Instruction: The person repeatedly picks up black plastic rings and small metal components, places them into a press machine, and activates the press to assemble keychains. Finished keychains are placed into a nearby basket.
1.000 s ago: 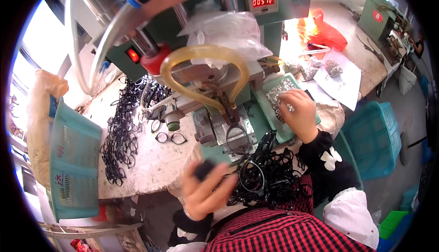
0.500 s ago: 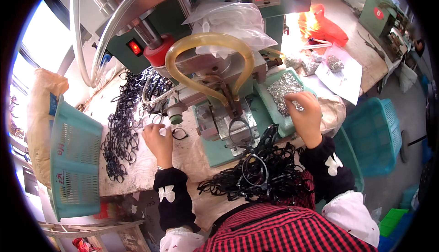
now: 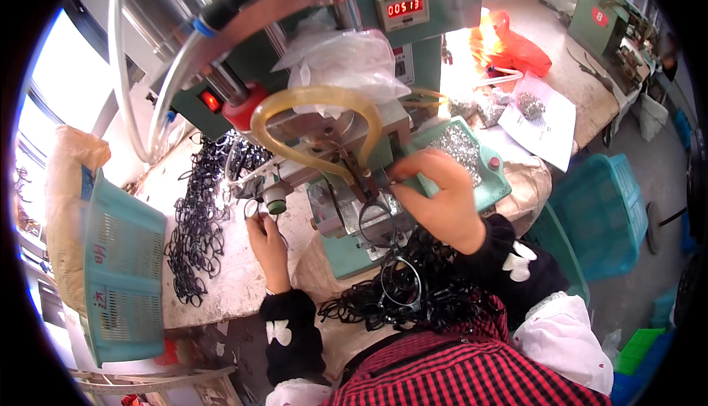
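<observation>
Right, head view, the only one we have: the right hand is up at the press's work point, fingers pinched together at its ten o'clock, where the metal tooling comes down. Something small seems to be nipped there, likely one of the silver bits from the tray at the hand's one o'clock, but it is too tiny to make out for sure. A black eyeglass frame sits on the fixture just at the hand's eight o'clock, touching the machine bed.

Over at nine o'clock of the press, the left hand lies flat-ish on the white table, fingertips curled toward the green-capped knob and touching a small frame part; whether it grips anything I cannot tell. Loose black frames are heaped at its nine o'clock, and another pile lies in the lap at six o'clock of the fixture.

Now the worry: those right fingertips are very near the ram. If the left hand triggers the press while they sit there, they could be caught. A frame seated crooked on the fixture could also be crushed, and the yellow hose looping above could snag a rising wrist.
</observation>
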Available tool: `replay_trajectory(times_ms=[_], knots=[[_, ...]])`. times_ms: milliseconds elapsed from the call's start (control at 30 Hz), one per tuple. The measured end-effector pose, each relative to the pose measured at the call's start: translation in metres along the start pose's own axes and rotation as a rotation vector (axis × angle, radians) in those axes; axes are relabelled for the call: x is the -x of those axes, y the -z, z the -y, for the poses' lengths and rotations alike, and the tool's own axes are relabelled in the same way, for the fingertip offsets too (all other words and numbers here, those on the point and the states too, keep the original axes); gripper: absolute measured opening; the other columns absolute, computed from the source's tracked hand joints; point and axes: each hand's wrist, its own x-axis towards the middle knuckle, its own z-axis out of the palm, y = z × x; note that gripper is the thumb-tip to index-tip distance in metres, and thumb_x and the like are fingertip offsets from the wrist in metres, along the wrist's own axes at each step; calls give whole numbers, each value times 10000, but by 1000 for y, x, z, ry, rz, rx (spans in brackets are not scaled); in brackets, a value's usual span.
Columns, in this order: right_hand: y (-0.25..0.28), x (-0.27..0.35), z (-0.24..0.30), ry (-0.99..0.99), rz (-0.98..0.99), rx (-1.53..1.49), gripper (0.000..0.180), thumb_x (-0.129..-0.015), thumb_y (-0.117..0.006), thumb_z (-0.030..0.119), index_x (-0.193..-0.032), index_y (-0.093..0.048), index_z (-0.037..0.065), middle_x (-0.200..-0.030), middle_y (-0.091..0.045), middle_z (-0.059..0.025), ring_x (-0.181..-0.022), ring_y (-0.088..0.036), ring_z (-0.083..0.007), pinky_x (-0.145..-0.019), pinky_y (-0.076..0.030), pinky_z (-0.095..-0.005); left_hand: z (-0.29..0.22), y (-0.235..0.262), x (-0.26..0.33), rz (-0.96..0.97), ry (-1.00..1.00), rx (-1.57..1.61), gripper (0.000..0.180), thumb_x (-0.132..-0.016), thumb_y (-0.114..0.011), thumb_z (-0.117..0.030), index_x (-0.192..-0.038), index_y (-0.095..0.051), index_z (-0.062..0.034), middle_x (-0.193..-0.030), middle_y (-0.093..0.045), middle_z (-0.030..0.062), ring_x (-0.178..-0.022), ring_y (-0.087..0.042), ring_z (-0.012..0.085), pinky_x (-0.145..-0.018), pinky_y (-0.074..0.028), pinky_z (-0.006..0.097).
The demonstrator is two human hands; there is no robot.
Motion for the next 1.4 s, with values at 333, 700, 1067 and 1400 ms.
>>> replay_trajectory(times_ms=[333,700,1067,1400], knots=[[-27,5,9,-376,-18,-325,462,-802,-733,4,-1241,-590,-26,-857,-683,-29,-842,-638,-102,-832,-498,-272,-152,27,34,26,-427,776,229,-1075,-528,-135,-1279,-572,-40,-1230,-642,200,-1078,-655,287,-955,-558,463],[19,14,-5,-7,116,172,313,-806,-711,64,-1118,-712,47,-1217,-686,-171,-1193,-625,-377,-1051,-481,-463,-199,4,32,272,-899,253,123,-957,-608,-39,-1030,-703,-10,-986,-765,210,-841,-727,285,-789,-530,357],[53,43,-105,-24,-2,782,115,-769,-765,103,-881,-740,100,-1172,-675,-154,-1220,-599,-394,-1000,-501,-471,-185,-21,53,433,-1091,35,320,-747,-805,-25,-1048,-776,-129,-1151,-753,52,-789,-601,226,-863,-624,444],[60,46,-81,-74,-193,556,156,-809,-713,44,-956,-765,55,-925,-732,-121,-884,-683,-307,-803,-538,-394,-126,35,48,-301,-594,-356,231,-963,-621,57,-1182,-683,16,-1202,-708,174,-1096,-668,314,-1015,-479,417]])
